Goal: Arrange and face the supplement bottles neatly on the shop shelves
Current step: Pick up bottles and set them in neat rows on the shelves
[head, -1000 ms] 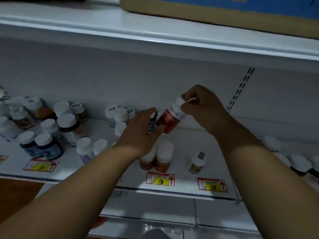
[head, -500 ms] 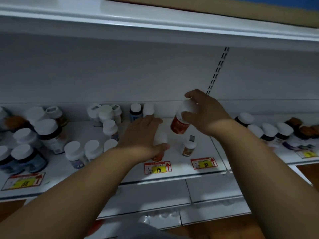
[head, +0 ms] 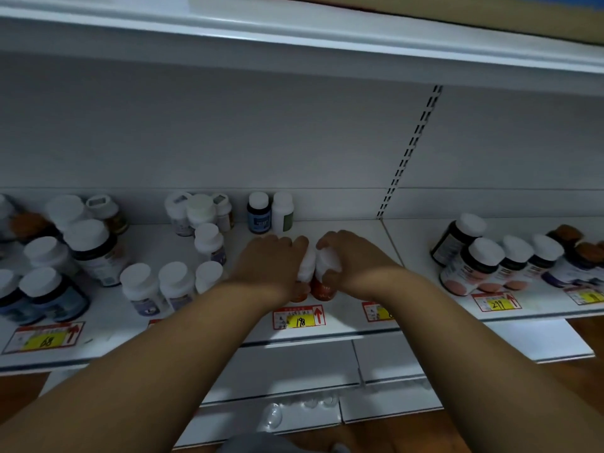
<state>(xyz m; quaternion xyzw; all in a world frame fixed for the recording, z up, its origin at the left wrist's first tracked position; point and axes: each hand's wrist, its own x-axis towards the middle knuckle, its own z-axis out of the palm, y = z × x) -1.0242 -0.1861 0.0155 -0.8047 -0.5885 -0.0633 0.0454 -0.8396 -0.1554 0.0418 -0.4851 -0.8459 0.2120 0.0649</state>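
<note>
Two orange bottles with white caps stand side by side at the front of the white shelf (head: 353, 230), just behind the "198" price tag (head: 299, 318). My left hand (head: 271, 261) grips the left orange bottle (head: 305, 273) around its cap. The right orange bottle (head: 323, 286) is held at the cap by my right hand (head: 354, 259). The two bottles touch or nearly touch. My hands hide most of both bottles.
Several white-capped bottles (head: 176, 286) crowd the shelf to the left, and a blue bottle (head: 259, 212) and a white bottle (head: 283, 211) stand at the back. More bottles (head: 483, 263) sit on the right section. A shelf edge (head: 294, 44) hangs overhead.
My right hand has brought the orange bottle down from the air and stood it on the shelf beside the other orange bottle. My left hand has closed on that other bottle.
</note>
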